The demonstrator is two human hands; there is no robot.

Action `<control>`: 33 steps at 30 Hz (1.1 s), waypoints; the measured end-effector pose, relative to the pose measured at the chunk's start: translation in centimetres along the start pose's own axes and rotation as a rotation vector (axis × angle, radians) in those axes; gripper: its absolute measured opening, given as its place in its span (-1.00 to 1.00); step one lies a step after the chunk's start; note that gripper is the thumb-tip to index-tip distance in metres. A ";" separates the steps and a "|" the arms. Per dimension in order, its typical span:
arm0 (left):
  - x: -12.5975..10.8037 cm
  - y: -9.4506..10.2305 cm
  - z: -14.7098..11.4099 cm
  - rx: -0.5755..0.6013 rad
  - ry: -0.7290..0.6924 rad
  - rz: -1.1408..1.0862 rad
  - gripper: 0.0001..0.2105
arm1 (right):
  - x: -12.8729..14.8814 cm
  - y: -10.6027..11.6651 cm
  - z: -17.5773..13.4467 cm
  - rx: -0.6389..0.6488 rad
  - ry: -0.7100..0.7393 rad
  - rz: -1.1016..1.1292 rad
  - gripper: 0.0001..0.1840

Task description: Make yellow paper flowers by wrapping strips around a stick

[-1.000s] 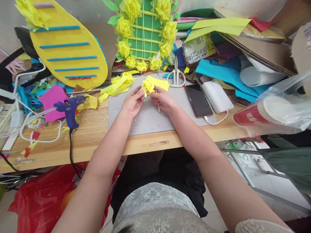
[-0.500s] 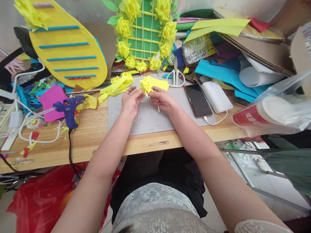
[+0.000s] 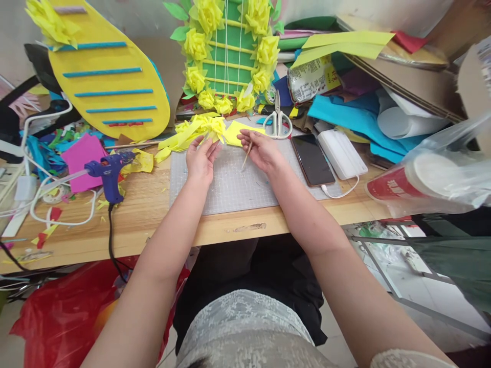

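Worn on the head, looks from above and just behind the near edge of the bench [image 3: 153,176], facing forward and down, close over its top.

Thin stick [image 3: 247,155] in right fingers [image 3: 258,141]

Craft workspace: glue gun [image 3: 111,179], scissors [image 3: 277,109], cutting mat [image 3: 233,191], stacked coloured paper [image 3: 337,117].

1. Left forearm [image 3: 163,250] angles toward 1 o'clock; right forearm [image 3: 301,207] angles toward 11 o'clock.
2. Left hand [image 3: 201,159] points toward 1 o'clock, its fingers loosely bent; whether they grip is unclear.
3. Right hand [image 3: 263,151] points toward 10 o'clock, its fingers bent in a pinch.
4. The hands stand apart, near each other.
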State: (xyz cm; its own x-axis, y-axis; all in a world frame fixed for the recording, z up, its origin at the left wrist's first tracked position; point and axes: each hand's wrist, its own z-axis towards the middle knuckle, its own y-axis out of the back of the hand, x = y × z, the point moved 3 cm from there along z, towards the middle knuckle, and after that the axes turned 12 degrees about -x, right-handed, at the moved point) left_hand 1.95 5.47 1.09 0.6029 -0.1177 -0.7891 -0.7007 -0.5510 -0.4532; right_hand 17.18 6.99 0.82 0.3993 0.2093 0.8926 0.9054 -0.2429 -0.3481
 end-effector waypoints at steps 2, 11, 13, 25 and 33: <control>-0.1 0.0 0.1 0.001 -0.002 -0.014 -0.73 | -0.1 0.1 0.3 0.034 0.166 -0.086 -0.82; -0.9 0.1 0.4 -0.033 -0.023 -0.072 -0.66 | 1.2 1.5 0.5 0.035 0.495 -0.464 -0.82; -0.9 0.1 0.6 -0.031 -0.023 -0.078 -0.66 | 1.8 1.7 0.2 0.066 0.375 -0.318 -0.83; 0.6 -0.2 1.0 0.037 -0.021 -0.033 -0.83 | -1.1 -2.0 -2.0 0.130 0.037 -0.056 -0.73; 0.9 -0.9 -0.5 0.132 0.003 -0.046 -0.74 | -0.8 -1.2 -1.5 -0.030 0.208 -0.273 -0.71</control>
State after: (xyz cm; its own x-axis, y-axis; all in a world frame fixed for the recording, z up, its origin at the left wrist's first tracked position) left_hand 3.28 5.41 1.02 0.6369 -0.0974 -0.7648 -0.7160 -0.4425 -0.5400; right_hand 15.53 5.71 0.95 0.1020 0.0739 0.9920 0.9690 -0.2330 -0.0823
